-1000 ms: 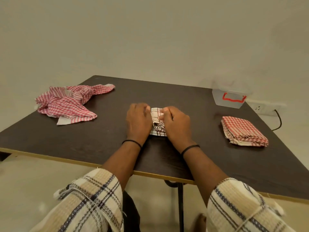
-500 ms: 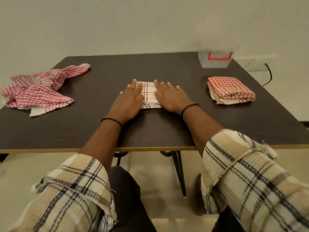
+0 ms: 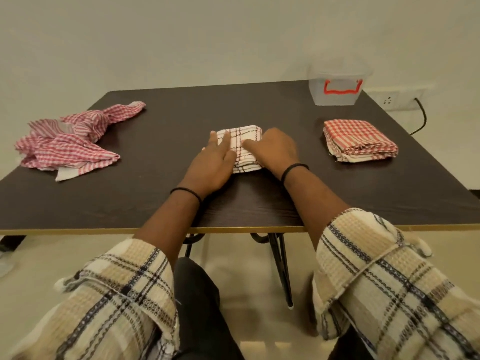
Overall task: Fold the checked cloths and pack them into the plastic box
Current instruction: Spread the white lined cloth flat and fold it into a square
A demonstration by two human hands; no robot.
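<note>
Your two hands sit on the folded white checked cloth [image 3: 241, 149] at the middle of the counter [image 3: 155, 203]. Your left hand [image 3: 215, 165] lies flat on its left side, fingers straight and spread, pressing down on the cloth's near-left edge. Your right hand [image 3: 278, 150] covers the right side, fingers reaching in over the top; the grip there looks flat rather than pinching, though the fingertips are partly blurred. The cloth shows between both hands, resting on the counter. To your right, well apart, a folded red checked cloth [image 3: 359, 140] lies flat. The clear plastic box [image 3: 336, 93] stands at the far right corner. To your left, a crumpled red checked pile [image 3: 70, 144] sprawls.
</note>
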